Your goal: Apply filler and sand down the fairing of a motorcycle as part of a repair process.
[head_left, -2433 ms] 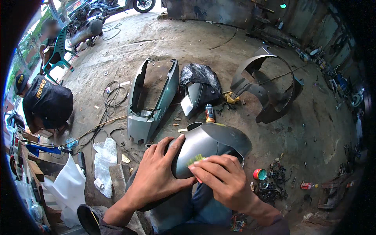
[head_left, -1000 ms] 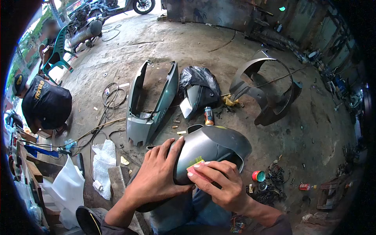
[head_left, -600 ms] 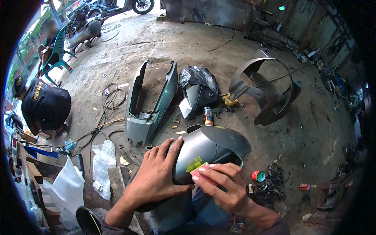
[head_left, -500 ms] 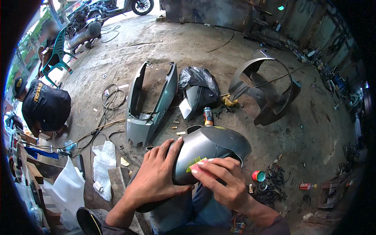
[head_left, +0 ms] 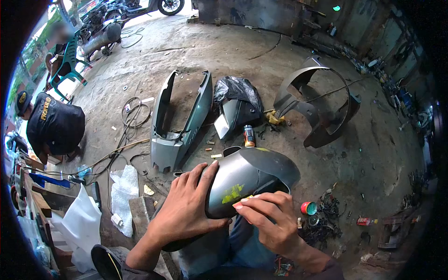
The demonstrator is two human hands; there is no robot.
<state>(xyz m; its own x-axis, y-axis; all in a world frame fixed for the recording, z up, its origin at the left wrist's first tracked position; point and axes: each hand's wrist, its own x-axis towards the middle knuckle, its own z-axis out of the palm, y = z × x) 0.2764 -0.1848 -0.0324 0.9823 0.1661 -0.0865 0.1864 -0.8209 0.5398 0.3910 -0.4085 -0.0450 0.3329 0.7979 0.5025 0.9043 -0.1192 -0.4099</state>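
A curved, glossy grey motorcycle body panel [head_left: 228, 175] rests over my lap. My left hand [head_left: 184, 205] grips its left side, fingers across the top and thumb along the lower edge. A bright yellow-green patch of putty [head_left: 233, 193] is smeared on the panel's side, and another streak shows at its top. In my right hand [head_left: 273, 221], a small pinkish-red spreader [head_left: 239, 204] is pinched between thumb and fingers. Yellow-green putty coats its edge. It sits just right of and below the patch, close to the panel; whether it touches I cannot tell. My fingers hide part of it.
On the floor ahead lie a long grey side-panel pair [head_left: 163, 147], a black plastic bag [head_left: 238, 91] over a part, a spray can [head_left: 248, 136] and a large ring-shaped cowl [head_left: 322, 123]. An open tin [head_left: 308, 208] stands right. A person in black [head_left: 56, 123] crouches left.
My right hand has drawn the spreader right and slightly down off the patch, uncovering the yellow-green putty on the panel. The left hand keeps its hold.
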